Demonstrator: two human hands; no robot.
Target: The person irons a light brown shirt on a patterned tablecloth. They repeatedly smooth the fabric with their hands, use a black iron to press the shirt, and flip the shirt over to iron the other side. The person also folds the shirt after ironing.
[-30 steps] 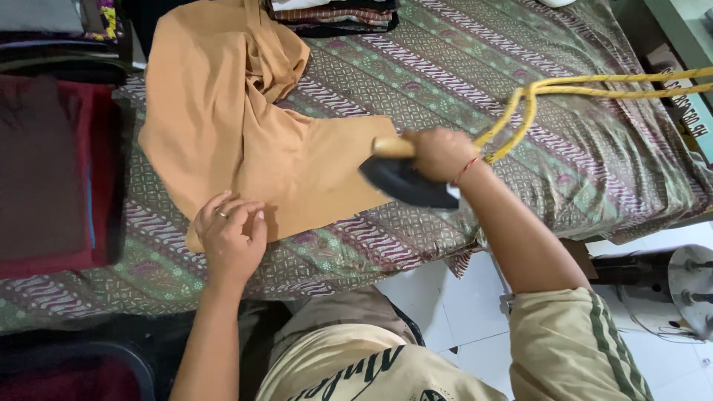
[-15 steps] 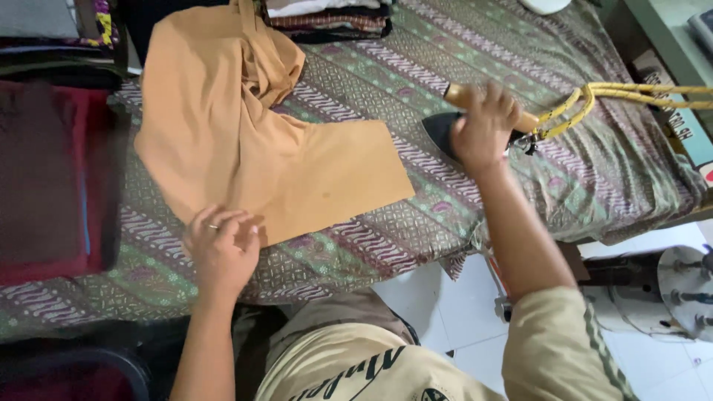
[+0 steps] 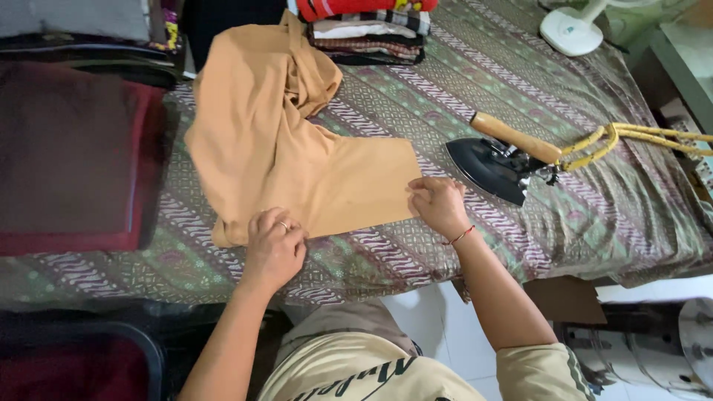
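Observation:
An orange-tan garment (image 3: pixel 275 141) lies spread on the patterned cloth (image 3: pixel 579 186) that covers the table. My left hand (image 3: pixel 273 245) presses on the garment's near edge, fingers curled on the fabric. My right hand (image 3: pixel 438 204) rests on the garment's right corner and pinches it. A black iron (image 3: pixel 494 165) with a wooden handle stands on the cloth just right of my right hand, free of both hands. Its yellow cord (image 3: pixel 631 137) runs off to the right.
A stack of folded clothes (image 3: pixel 368 30) sits at the back of the table. A dark red and brown pile (image 3: pixel 70 156) lies at the left. A white fan base (image 3: pixel 575 30) stands at the far right back. White floor tiles show below the table edge.
My right hand has set the iron down on the cloth at the right and let it go, then moved back to the garment's right corner. My left hand stays on the near edge.

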